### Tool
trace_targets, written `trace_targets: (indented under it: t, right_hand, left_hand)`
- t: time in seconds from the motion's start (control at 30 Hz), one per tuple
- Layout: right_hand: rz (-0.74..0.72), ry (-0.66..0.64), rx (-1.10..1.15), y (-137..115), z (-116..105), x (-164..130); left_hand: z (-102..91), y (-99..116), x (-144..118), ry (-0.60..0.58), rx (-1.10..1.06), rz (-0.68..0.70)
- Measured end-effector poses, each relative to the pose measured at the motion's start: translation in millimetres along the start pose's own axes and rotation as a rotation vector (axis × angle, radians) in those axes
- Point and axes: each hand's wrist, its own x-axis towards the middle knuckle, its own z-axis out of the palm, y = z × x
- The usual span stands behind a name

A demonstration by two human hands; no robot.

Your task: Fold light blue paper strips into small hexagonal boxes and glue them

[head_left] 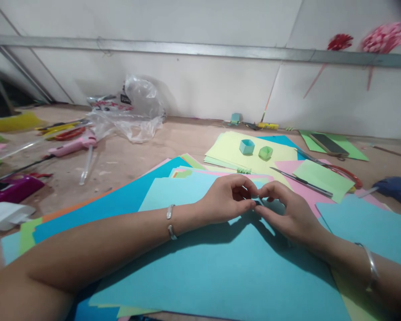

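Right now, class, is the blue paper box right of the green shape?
No, the blue box stands left of the green shape on the yellow paper.

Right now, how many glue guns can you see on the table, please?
2. The pink glue gun lies at the picture's left; the dark blue glue gun is at the right edge. Others might be hidden behind the plastic bag.

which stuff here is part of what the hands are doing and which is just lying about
In use:
small piece, mostly hidden, pinched by left hand and right hand
light-blue sheet beneath

Seemingly just lying about:
plastic bag
phone
white adapter
pink glue gun
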Motion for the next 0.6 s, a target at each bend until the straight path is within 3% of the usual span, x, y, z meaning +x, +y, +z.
trace_targets:
  t: [0.17, 0.6]
  right_hand:
    - [0.043, -0.023, 0.115, -1.1, 2.0, 1.1]
    - [0.019, -0.052, 0.007, -0.6, 1.6, 0.6]
  left_hand:
    - [1.0, 1.6, 0.0, 0.003, 0.030, -0.008]
    - [-0.3, 2.4, 0.4, -0.016, 0.289, 0.069]
